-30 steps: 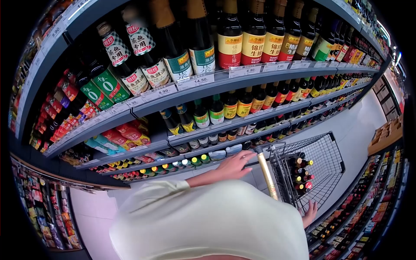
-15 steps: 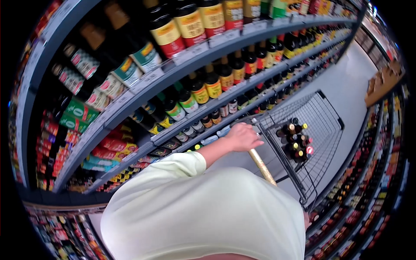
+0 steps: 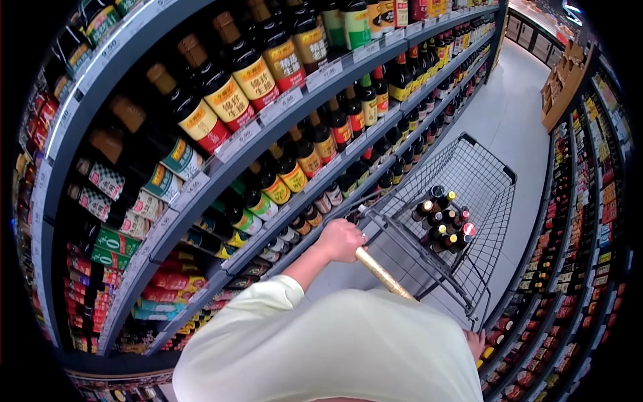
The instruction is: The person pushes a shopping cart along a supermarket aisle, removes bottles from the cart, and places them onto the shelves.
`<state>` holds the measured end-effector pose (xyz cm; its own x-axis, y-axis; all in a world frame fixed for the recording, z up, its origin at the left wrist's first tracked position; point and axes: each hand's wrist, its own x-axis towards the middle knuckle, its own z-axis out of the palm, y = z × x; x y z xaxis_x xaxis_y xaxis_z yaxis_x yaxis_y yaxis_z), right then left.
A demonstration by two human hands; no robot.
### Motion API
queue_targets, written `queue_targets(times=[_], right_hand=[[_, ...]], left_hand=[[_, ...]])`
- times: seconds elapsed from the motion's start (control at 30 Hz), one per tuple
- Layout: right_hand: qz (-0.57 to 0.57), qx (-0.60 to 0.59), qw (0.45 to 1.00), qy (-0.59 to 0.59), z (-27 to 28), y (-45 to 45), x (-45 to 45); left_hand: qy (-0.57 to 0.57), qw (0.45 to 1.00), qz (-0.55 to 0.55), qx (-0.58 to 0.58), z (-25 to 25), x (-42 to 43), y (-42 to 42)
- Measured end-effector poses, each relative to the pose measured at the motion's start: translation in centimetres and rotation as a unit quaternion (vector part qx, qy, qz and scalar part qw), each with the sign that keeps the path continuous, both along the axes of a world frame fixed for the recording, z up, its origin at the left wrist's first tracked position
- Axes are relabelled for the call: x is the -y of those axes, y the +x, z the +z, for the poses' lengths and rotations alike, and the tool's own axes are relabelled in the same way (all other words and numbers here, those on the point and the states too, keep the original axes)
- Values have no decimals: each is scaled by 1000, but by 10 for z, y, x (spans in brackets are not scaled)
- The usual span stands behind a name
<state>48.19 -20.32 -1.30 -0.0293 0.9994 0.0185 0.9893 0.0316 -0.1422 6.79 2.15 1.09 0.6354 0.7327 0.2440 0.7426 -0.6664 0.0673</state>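
My left hand (image 3: pixel 341 240) is closed around the left end of a shopping cart's gold-coloured handle (image 3: pixel 383 273). A ring shows on one finger. At the handle's right end, my right hand (image 3: pixel 475 344) peeks out past my pale shirt, its fingers curled; most of it is hidden. Ahead of the handle stretches the wire basket of the cart (image 3: pixel 487 175). Several dark bottles (image 3: pixel 445 218) with yellow, red and white caps stand grouped inside it.
Along my left runs a tall shelf (image 3: pixel 268 124) of sauce bottles with price tags. Another stocked shelf (image 3: pixel 536 328) curves along the right, close to the cart. Grey floor (image 3: pixel 499 114) leads forward to a wooden display stand (image 3: pixel 562 87) at the far right.
The view has swung, and the cart and bottles appear higher and slightly left. My left hand has settled more tightly on the handle. More of my right hand shows.
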Motion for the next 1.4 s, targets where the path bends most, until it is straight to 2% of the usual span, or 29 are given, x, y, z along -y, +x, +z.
queue_targets(times=[0.13,0.37,0.53,0.7,0.73,0.83,1.03,1.4], right_hand=[[6,2,1000,7,4,5,-6],[20,8,999,37,-13,38,-20],[31,-8,999,39,0,47,-37],[20,-76,996,36,30,45,-54],[3,-116,993,32,26,51,-56],[-4,-140,989,37,27,59,-61],[29,-106,994,9,44,63,-74],[-51,-47,998,-12,38,64,-101]], left_hand=[[6,1000,4,27,-2,-3,8],[6,1000,17,4,-1,-15,29],[35,999,17,20,-9,-27,43],[48,998,25,16,-8,-38,57],[53,998,23,25,-8,-40,60],[56,998,20,1,-8,-45,66],[79,996,19,25,-14,-60,75],[88,995,-9,41,-10,-86,91]])
